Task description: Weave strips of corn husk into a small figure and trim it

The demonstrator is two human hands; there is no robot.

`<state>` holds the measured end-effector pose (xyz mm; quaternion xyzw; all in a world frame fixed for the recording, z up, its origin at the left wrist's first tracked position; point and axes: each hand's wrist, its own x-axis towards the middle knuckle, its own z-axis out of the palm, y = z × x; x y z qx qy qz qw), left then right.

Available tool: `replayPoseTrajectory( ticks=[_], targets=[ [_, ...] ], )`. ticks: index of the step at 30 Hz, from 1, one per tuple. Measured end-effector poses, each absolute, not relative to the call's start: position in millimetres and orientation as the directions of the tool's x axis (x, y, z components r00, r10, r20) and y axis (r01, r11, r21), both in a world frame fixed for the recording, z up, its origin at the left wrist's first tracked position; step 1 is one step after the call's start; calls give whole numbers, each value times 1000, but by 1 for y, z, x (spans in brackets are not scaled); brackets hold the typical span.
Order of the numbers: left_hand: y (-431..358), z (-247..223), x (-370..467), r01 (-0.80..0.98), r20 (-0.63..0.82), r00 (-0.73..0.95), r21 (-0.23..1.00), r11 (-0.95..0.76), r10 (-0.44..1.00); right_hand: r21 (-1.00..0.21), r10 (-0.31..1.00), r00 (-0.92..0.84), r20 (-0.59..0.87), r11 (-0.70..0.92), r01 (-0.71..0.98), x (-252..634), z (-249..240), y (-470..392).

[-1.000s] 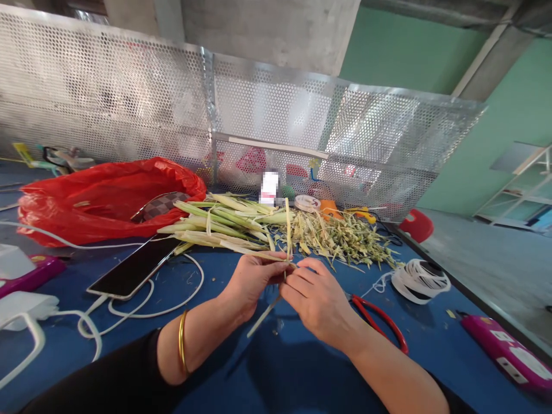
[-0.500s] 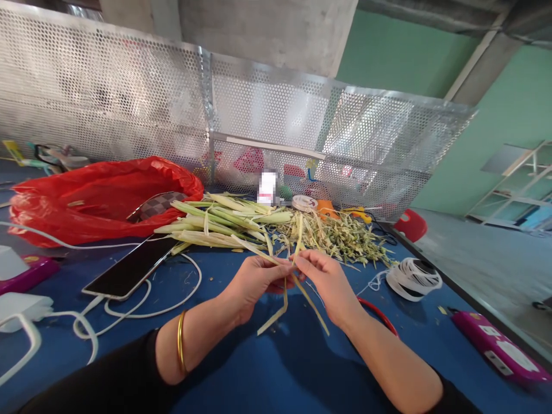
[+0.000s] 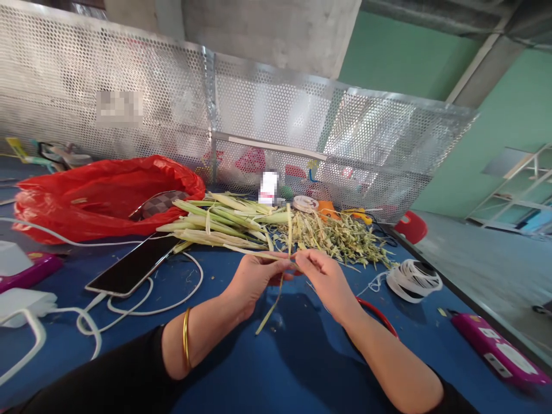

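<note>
Thin pale husk strips (image 3: 289,227) cross at my fingertips, one upright, one reaching left and one hanging down. My left hand (image 3: 254,279) pinches them where they meet, thumb on top. Close against it, my right hand (image 3: 319,279) is closed on the strips too, its thumb and forefinger pressed together. The exact crossing is partly hidden by the fingers. Just beyond lies a pile of long green-yellow husks (image 3: 228,221). Right of that pile is a heap of small braided or knotted husk pieces (image 3: 345,236).
A red plastic bag (image 3: 56,195) and a black-screened phone (image 3: 133,267) on a white cable lie left. White ribbon roll (image 3: 414,280) and a purple power bank (image 3: 500,348) sit right. Perforated metal screen (image 3: 267,109) stands behind the blue table (image 3: 241,374).
The strip hanging toward the lower right is no longer seen there. The upright strip has swung slightly left, and the left-pointing strip lies flatter. Both hands stay together.
</note>
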<state>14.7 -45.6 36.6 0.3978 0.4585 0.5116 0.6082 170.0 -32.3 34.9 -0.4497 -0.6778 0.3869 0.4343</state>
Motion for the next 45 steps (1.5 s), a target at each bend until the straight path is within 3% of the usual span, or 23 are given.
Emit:
replayPoseTrajectory(
  ticks=[3, 6, 12, 16, 22, 26, 29, 32, 36, 38, 41, 45],
  targets=[
    [-45, 38, 13, -270, -85, 24, 959, 89, 996, -839, 936, -234, 263, 341, 423, 170, 37, -34],
    [-44, 37, 13, -239, -50, 38, 969, 58, 998, -743, 905, -183, 384, 420, 522, 171, 36, -35],
    [-42, 35, 15, -140, 39, -12, 989, -40, 999, -737, 881, -223, 418, 472, 484, 173, 37, -33],
    [-40, 46, 10, -190, -17, 79, 981, 32, 997, -685, 836, -169, 521, 528, 503, 178, 42, -32],
    [-37, 57, -3, -340, -79, 242, 927, 160, 967, -430, 688, -220, 691, 636, 641, 184, 48, -32],
    [-40, 56, -2, -229, -54, 306, 965, 129, 950, -261, 612, -301, 731, 658, 706, 181, 46, -34],
    [-43, 53, 4, -127, -19, 288, 990, 58, 957, -211, 590, -351, 728, 679, 703, 176, 43, -36],
    [-44, 47, 9, -105, -26, 224, 993, 50, 974, -304, 641, -362, 677, 692, 655, 174, 42, -36],
    [-43, 41, 8, -211, -58, 200, 972, 101, 978, -738, 862, -217, 457, 504, 448, 182, 45, -29],
    [-43, 41, 6, -295, -77, 262, 943, 156, 962, -862, 924, -180, 339, 381, 335, 187, 48, -23],
    [-44, 41, 5, -380, -87, 358, 896, 231, 930, -913, 927, -284, 244, 318, 255, 191, 50, -17],
    [-46, 42, 7, -397, -87, 384, 883, 249, 919, -849, 832, -426, 355, 478, 226, 188, 49, -19]
  ],
)
